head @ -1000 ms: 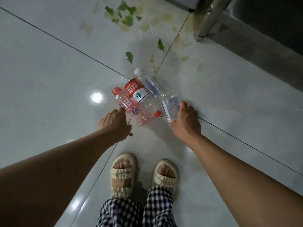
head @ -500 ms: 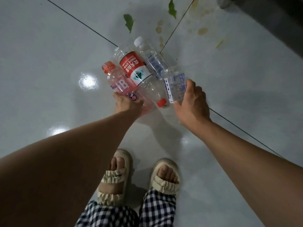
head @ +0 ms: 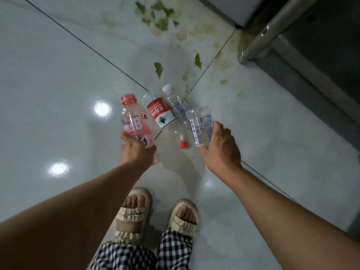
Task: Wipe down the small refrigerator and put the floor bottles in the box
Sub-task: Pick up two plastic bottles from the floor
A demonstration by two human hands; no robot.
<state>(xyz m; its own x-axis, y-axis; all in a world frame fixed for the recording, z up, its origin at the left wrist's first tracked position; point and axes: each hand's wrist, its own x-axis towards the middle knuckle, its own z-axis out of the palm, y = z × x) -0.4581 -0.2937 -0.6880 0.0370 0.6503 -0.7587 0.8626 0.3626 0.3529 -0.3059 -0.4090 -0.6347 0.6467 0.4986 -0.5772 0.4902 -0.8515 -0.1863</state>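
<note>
The left hand [head: 136, 149] grips the pink bottle [head: 135, 121] near its base, open neck pointing away; the right hand [head: 220, 147] wraps the clear bottle [head: 200, 126]. Between them, on the floor [head: 58, 84], lie the red-label bottle [head: 160, 112] and another clear one (white cap) [head: 175, 103], near green leaf scraps [head: 158, 68]

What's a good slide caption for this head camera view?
Left hand grips a pink bottle, right hand a clear bottle; two bottles remain on the tiles.
</note>
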